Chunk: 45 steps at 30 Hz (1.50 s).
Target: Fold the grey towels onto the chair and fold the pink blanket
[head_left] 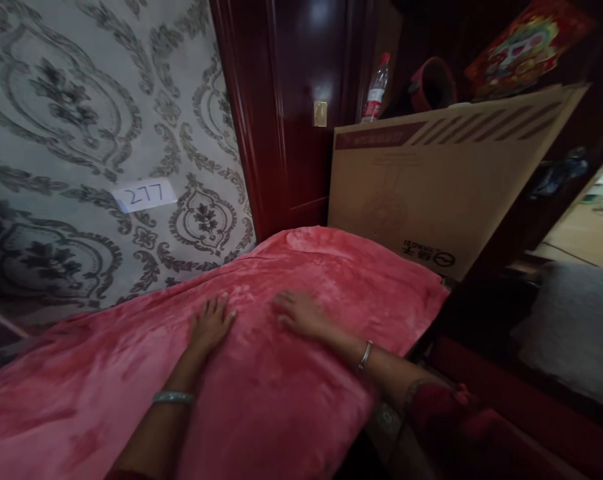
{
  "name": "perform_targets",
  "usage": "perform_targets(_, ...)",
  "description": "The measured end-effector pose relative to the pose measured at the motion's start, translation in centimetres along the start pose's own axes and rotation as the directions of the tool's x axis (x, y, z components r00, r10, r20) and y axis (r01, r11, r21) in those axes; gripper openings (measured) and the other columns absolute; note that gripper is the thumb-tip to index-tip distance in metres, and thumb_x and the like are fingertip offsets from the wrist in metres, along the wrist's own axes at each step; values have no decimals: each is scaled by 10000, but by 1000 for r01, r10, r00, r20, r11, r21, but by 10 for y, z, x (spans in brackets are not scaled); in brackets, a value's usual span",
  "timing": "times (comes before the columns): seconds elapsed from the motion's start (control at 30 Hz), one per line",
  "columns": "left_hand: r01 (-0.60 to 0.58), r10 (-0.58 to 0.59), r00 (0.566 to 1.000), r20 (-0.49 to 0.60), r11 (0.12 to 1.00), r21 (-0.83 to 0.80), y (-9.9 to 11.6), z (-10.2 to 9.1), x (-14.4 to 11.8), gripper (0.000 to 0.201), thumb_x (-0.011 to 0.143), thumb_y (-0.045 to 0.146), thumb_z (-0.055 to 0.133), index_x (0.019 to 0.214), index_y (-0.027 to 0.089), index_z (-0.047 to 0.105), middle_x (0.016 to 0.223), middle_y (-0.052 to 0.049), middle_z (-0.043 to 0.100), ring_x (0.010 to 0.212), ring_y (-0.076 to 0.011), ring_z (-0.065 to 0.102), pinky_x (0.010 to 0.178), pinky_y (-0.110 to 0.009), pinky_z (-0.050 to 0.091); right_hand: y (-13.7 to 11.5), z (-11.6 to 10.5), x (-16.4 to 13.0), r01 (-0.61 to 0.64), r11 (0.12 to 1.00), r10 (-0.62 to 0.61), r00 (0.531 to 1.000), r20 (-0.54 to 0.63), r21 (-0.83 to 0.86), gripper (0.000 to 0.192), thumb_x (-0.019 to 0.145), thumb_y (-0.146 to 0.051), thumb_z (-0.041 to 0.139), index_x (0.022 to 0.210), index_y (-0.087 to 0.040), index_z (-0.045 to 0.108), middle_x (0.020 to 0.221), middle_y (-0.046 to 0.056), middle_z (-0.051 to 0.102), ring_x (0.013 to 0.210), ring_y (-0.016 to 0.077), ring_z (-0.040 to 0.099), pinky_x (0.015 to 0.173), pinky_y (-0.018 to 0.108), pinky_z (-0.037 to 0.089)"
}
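A pink plush blanket [301, 267] covers the surface in front of me, smooth in places and lightly creased in others. My left hand [210, 325] lies flat on it, fingers stretched toward the wall, with a pale green bangle on the wrist. To its right, my right hand [298, 313] rests palm down on the same blanket, somewhat blurred, its fingers pointing left. A silver bracelet circles that wrist. Neither hand has anything in its fingers.
Patterned wallpaper [81, 133] with a paper label [145, 195] reading 277 rises at the left. Behind the blanket stand a dark red cabinet [301, 160] and a large cardboard box [401, 187]. A plastic bottle [376, 93] is behind the box. A grey furry cushion [574, 333] lies at right.
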<state>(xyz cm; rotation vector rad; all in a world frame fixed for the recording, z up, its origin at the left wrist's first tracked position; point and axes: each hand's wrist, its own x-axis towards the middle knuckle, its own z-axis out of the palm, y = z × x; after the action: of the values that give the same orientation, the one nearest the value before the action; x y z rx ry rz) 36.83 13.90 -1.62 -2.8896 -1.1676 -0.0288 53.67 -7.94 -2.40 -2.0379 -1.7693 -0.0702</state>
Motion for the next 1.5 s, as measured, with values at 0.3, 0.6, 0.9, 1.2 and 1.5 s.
perform_targets(0.3,22,-19,999,-36,995,97,0,30,9,672,958,511,318,1575,248,362,1663,-128,278,1522,-381,260,1145,-618,284,135,-27,-23,-248,968,248,969,-8,-41,467,972,-329,511,1420,-218,583,1461,100,575,1329,267,536,1139,463,394)
perform_targets(0.6,36,-32,999,-36,993,112,-10,45,16,699,913,520,355,1577,301,349,1672,-60,252,1539,-369,219,1167,-634,247,256,-95,36,-725,687,655,645,-394,-46,639,964,-197,442,1552,-6,280,1581,256,353,1474,334,311,1184,468,292)
perform_targets(0.9,42,-37,997,-63,996,82,-19,58,20,740,862,569,358,1553,311,406,1653,-36,281,1531,-377,239,1168,-652,234,286,-108,48,-759,638,690,638,-341,-128,486,999,-282,415,1413,-47,513,1327,262,597,1286,375,504,1041,538,402)
perform_targets(1.2,40,-28,995,-97,991,127,-2,41,9,708,907,457,280,1550,192,410,1646,-90,304,1520,-361,277,1176,-592,247,247,-83,45,-625,739,533,770,-351,-250,443,935,-155,424,1343,-146,597,1342,153,601,1210,261,536,1012,340,423)
perform_targets(1.5,55,-43,996,-75,986,156,0,37,7,681,926,435,274,1555,200,392,1647,-94,298,1516,-362,285,1169,-597,262,277,-116,45,-772,587,704,636,-316,-244,377,955,-207,444,1248,-127,666,1130,199,711,1114,312,621,909,398,458)
